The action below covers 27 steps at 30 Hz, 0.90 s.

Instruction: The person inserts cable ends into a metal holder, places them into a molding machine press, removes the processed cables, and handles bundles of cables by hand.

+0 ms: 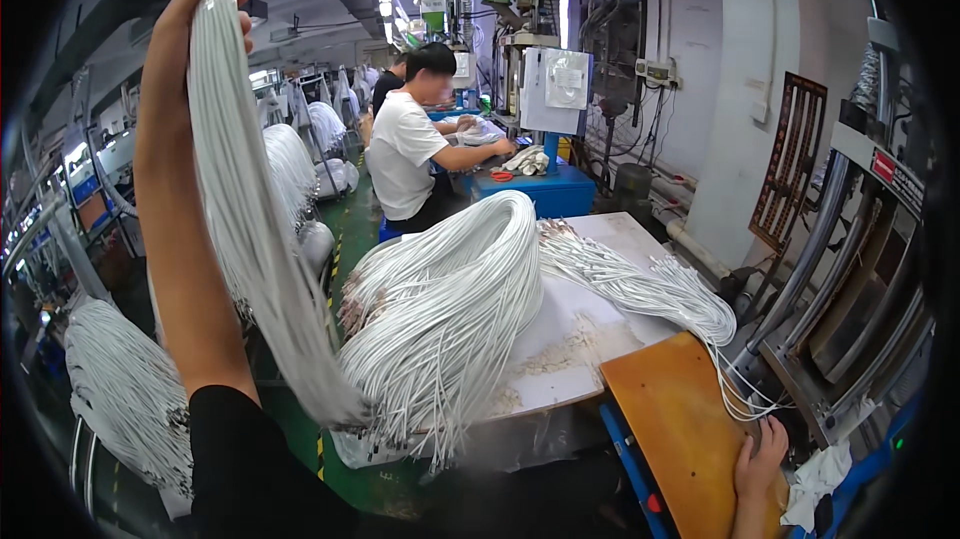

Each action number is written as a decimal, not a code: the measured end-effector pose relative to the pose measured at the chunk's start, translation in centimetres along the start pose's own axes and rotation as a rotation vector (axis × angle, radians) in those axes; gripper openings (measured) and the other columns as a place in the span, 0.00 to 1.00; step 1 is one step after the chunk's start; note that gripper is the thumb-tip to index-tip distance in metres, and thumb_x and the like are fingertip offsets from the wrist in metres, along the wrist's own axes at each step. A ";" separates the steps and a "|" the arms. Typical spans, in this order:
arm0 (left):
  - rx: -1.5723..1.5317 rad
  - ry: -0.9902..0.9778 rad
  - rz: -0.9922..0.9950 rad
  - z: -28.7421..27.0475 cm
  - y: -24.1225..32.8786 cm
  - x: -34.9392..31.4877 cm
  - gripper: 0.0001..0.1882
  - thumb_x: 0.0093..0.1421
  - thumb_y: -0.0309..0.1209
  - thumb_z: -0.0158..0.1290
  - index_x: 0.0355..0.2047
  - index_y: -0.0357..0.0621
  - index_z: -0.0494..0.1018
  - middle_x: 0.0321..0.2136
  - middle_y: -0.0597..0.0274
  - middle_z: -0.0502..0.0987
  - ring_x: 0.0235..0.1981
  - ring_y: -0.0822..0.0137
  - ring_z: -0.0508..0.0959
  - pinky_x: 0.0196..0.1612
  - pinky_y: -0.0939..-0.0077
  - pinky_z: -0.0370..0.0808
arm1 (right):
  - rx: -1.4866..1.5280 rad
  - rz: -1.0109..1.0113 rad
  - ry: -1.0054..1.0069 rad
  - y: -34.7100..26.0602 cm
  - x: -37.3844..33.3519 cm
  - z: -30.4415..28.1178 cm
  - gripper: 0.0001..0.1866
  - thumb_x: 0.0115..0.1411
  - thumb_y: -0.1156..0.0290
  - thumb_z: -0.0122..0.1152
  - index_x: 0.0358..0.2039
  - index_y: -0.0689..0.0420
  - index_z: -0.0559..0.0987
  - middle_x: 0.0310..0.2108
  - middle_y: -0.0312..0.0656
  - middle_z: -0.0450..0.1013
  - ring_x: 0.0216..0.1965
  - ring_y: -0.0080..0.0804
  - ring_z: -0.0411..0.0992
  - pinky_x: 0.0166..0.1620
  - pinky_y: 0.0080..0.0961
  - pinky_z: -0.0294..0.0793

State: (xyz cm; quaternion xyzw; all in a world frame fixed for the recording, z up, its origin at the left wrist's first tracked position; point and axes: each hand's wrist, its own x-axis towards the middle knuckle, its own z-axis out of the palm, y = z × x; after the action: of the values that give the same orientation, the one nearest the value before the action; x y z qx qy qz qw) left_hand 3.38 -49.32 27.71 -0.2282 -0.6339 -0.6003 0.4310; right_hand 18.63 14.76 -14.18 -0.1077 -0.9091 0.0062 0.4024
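Observation:
My left hand is raised high at the upper left, closed around the top of a long bundle of white cables. The bundle hangs down, its lower ends blurred beside a big looped heap of white cables on the white table. At the lower right, my right hand rests on an orange-brown board, fingers stretched out and apart from the thumb. A few cable strands from another white bundle run to just beyond its fingertips. Whether the fingertips touch them, I cannot tell.
A metal machine frame stands close at the right, with a crumpled white cloth below it. Further cable bundles hang on racks at left. Ahead, a person in a white shirt works at a blue machine bench.

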 end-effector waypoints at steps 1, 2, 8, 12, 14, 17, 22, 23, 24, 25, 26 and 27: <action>-0.089 -0.004 -0.007 0.8 0.3 -0.2 0.27 0.60 0.51 0.50 0.40 0.35 0.73 0.17 0.64 0.75 0.13 0.76 0.75 0.16 0.88 0.72 | -0.002 0.002 0.003 0.0 0.0 -0.1 0.22 0.49 0.78 0.57 0.47 0.64 0.71 0.50 0.52 0.66 0.54 0.52 0.62 0.57 0.43 0.58; -0.177 -0.007 -0.016 1.4 0.5 -0.4 0.25 0.63 0.50 0.48 0.42 0.36 0.73 0.17 0.66 0.74 0.12 0.76 0.74 0.16 0.87 0.72 | 0.016 0.005 -0.002 -0.1 0.1 -0.2 0.22 0.49 0.78 0.57 0.47 0.64 0.72 0.50 0.52 0.66 0.54 0.52 0.62 0.57 0.42 0.58; -0.533 -0.428 0.145 7.4 5.0 -2.2 0.27 0.67 0.52 0.37 0.45 0.37 0.69 0.32 0.52 0.77 0.31 0.58 0.79 0.41 0.66 0.78 | 0.215 -0.010 0.026 -3.2 3.2 -1.4 0.21 0.52 0.79 0.56 0.48 0.64 0.71 0.50 0.52 0.67 0.53 0.50 0.64 0.57 0.39 0.61; -0.529 -0.609 0.368 16.3 5.9 -2.6 0.27 0.68 0.51 0.32 0.36 0.39 0.71 0.26 0.58 0.75 0.28 0.64 0.77 0.35 0.71 0.75 | 0.659 -0.052 -0.064 -11.6 9.7 -9.4 0.24 0.59 0.67 0.55 0.53 0.66 0.69 0.53 0.49 0.68 0.54 0.42 0.68 0.58 0.34 0.63; -0.230 -0.626 0.466 16.9 8.0 -3.7 0.34 0.67 0.58 0.29 0.26 0.41 0.71 0.19 0.61 0.72 0.25 0.68 0.75 0.32 0.72 0.73 | 1.107 -0.157 -0.100 -17.0 13.8 -13.1 0.34 0.56 0.60 0.57 0.58 0.69 0.63 0.59 0.52 0.63 0.58 0.39 0.65 0.61 0.34 0.58; 0.106 -0.529 0.626 23.6 7.8 -6.5 0.39 0.64 0.62 0.29 0.21 0.39 0.71 0.17 0.59 0.71 0.24 0.68 0.74 0.32 0.71 0.72 | 1.703 -0.098 -0.182 -22.3 17.0 -16.1 0.37 0.54 0.58 0.59 0.59 0.68 0.62 0.56 0.51 0.66 0.56 0.39 0.66 0.57 0.33 0.64; -0.399 -0.754 0.691 25.4 8.4 -10.9 0.39 0.62 0.63 0.34 0.21 0.37 0.72 0.18 0.58 0.72 0.22 0.67 0.72 0.34 0.68 0.71 | 1.468 -0.013 -0.684 -22.1 9.5 -13.7 0.43 0.40 0.62 0.76 0.55 0.64 0.64 0.40 0.46 0.72 0.47 0.35 0.72 0.47 0.31 0.73; -0.406 -0.720 0.670 26.0 8.1 -11.1 0.38 0.63 0.62 0.35 0.21 0.37 0.72 0.18 0.58 0.72 0.22 0.67 0.72 0.33 0.68 0.71 | 1.453 0.176 -0.759 -21.0 6.4 -13.1 0.43 0.42 0.65 0.75 0.56 0.64 0.63 0.45 0.46 0.71 0.50 0.33 0.70 0.51 0.32 0.69; -0.425 -0.690 0.650 26.9 7.8 -11.5 0.37 0.63 0.61 0.35 0.21 0.36 0.71 0.18 0.58 0.72 0.21 0.67 0.72 0.33 0.68 0.70 | 1.426 0.367 -0.822 -19.6 3.1 -12.8 0.43 0.43 0.67 0.74 0.57 0.65 0.62 0.49 0.46 0.70 0.53 0.31 0.68 0.55 0.33 0.66; -0.493 -0.666 0.662 27.5 7.5 -11.5 0.37 0.64 0.60 0.35 0.19 0.36 0.71 0.17 0.58 0.72 0.20 0.67 0.71 0.31 0.68 0.70 | 1.324 0.309 -0.763 -17.3 -0.3 -12.4 0.43 0.41 0.68 0.75 0.57 0.65 0.63 0.46 0.46 0.72 0.50 0.34 0.70 0.51 0.34 0.70; -0.509 -0.734 0.606 28.0 8.1 -11.6 0.37 0.65 0.59 0.35 0.18 0.36 0.70 0.16 0.58 0.71 0.20 0.67 0.71 0.30 0.67 0.70 | 1.267 0.306 -0.727 -15.9 -1.5 -13.3 0.44 0.41 0.69 0.76 0.56 0.65 0.63 0.45 0.46 0.72 0.48 0.35 0.71 0.49 0.34 0.72; -0.500 -0.799 0.544 28.2 8.4 -11.5 0.37 0.65 0.58 0.35 0.16 0.36 0.70 0.15 0.58 0.71 0.19 0.67 0.71 0.29 0.67 0.70 | 1.222 0.293 -0.708 -15.2 -1.7 -14.0 0.44 0.40 0.70 0.77 0.56 0.65 0.63 0.43 0.46 0.73 0.46 0.36 0.73 0.47 0.34 0.74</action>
State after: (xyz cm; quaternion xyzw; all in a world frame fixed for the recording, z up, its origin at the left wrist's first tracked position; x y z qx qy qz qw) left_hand 8.50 -18.20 25.59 -0.6899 -0.5042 -0.4662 0.2291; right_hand 27.10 -1.49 -4.46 0.0241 -0.7952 0.6021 0.0672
